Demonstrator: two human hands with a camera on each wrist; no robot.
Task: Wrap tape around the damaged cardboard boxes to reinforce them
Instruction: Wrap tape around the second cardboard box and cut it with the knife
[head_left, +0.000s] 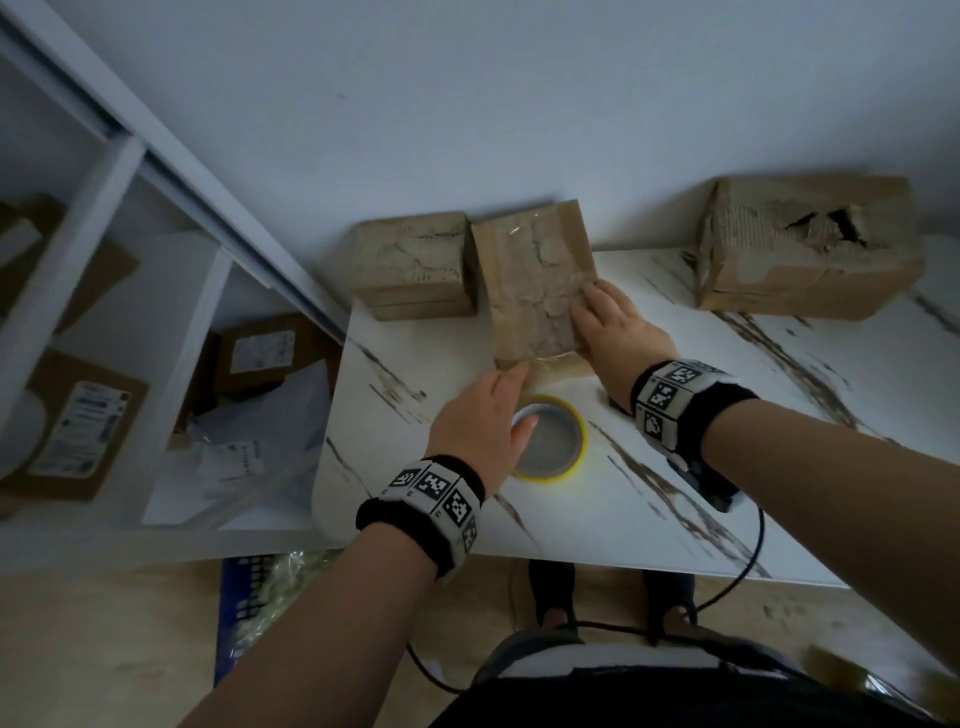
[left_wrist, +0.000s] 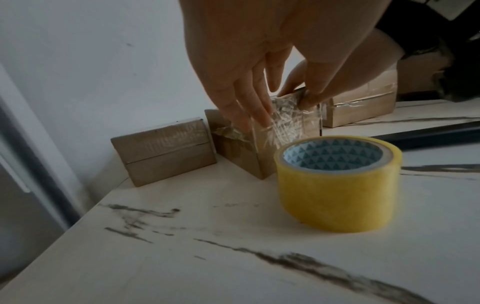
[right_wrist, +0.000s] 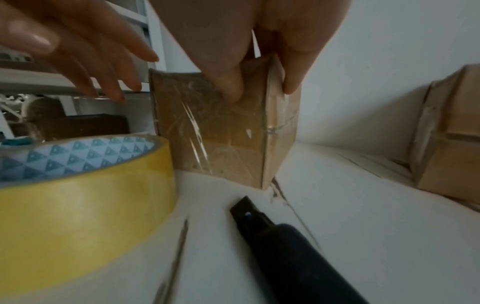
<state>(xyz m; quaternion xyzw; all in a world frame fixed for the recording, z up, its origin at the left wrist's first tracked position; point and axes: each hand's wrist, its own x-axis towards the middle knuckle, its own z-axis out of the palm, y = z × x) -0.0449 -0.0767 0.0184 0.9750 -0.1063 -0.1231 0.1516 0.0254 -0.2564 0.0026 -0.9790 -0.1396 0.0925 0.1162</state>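
Observation:
A small worn cardboard box stands on the marble table with clear tape over its near face. My right hand grips its right upper corner, thumb on the taped face and fingers on the right side. My left hand reaches over the yellow tape roll, its straight fingers against the crinkled tape at the top of that face. The roll lies flat just in front of the box, free of both hands.
A second small taped box sits left of the held one, against the wall. A large torn box is at the back right. A black utility knife lies under my right wrist. White shelves with parcels stand left of the table.

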